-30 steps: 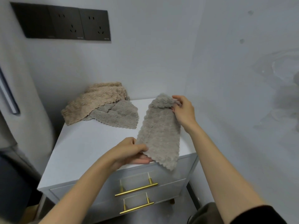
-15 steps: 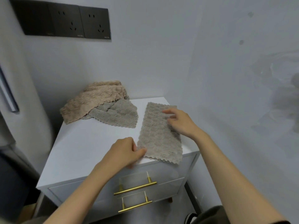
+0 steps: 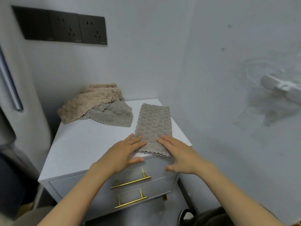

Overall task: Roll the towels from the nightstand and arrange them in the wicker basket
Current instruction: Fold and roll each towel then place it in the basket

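Both forearms [image 3: 78, 193] are shown bare down to the lower edge of the view, and the left hand [image 3: 123, 154] and the right hand [image 3: 180, 155] are uncovered; below the right front corner of the nightstand [image 3: 78, 144], a dark olive-brown garment [image 3: 211, 216] is seen, with a black shoe [image 3: 184, 215] edged in white just left of it. Below the nightstand's left front corner, a paler grey-beige cloth [image 3: 32, 216] is seen, too blurred to be identified.
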